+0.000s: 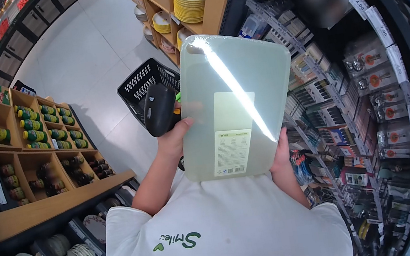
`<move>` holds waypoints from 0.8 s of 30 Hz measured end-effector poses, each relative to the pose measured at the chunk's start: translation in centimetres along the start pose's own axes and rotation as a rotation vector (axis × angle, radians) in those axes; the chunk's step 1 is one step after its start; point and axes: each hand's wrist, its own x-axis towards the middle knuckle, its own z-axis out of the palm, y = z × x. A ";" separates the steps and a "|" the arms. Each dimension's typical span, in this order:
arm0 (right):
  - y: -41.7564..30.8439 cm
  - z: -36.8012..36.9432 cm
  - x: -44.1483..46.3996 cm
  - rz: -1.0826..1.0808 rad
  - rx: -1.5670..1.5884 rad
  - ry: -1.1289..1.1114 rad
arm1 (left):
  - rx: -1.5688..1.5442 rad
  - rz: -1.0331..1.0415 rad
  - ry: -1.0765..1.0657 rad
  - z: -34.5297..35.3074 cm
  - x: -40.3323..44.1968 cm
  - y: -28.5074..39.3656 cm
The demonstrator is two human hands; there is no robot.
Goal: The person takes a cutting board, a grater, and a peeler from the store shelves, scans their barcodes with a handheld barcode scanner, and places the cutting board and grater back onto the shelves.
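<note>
- My right hand [281,152] pinches the pale green board [206,106].
- My left hand [178,133] grips the black scanner [159,112].
- I'd hold the label [230,151], between both hands, flat and steady.

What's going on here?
Someone in a white shirt holds up a pale green translucent item in what looks like a shop. The right hand is at its right edge. The left hand holds a black handheld device, probably a scanner, beside the left edge. The item's label faces the camera; a black basket shows beyond.
</note>
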 end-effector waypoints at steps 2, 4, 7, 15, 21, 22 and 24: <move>-0.8 -1.1 -0.7 0.004 -0.048 -0.058 | -0.041 -0.008 0.007 -0.2 0.1 -0.4; -0.7 -2.1 -0.9 -0.044 -0.419 0.040 | -0.018 -0.026 0.063 -0.1 0.1 -0.8; -0.9 -1.4 -0.3 -0.063 -0.487 0.149 | -0.059 -0.095 0.139 0.5 0.4 -1.0; -1.9 -0.5 -0.7 -0.114 -0.378 0.032 | -0.202 -0.175 -0.003 1.1 0.7 -2.1; -4.0 -0.1 0.4 -0.188 -0.420 0.160 | -0.112 -0.149 0.093 3.0 2.0 -2.7; -4.8 -0.2 0.7 -0.209 -0.478 0.096 | -0.055 -0.108 0.141 3.3 2.1 -2.8; -6.2 0.2 1.2 -0.235 -0.524 0.033 | -0.018 -0.055 0.163 3.5 1.8 -3.1</move>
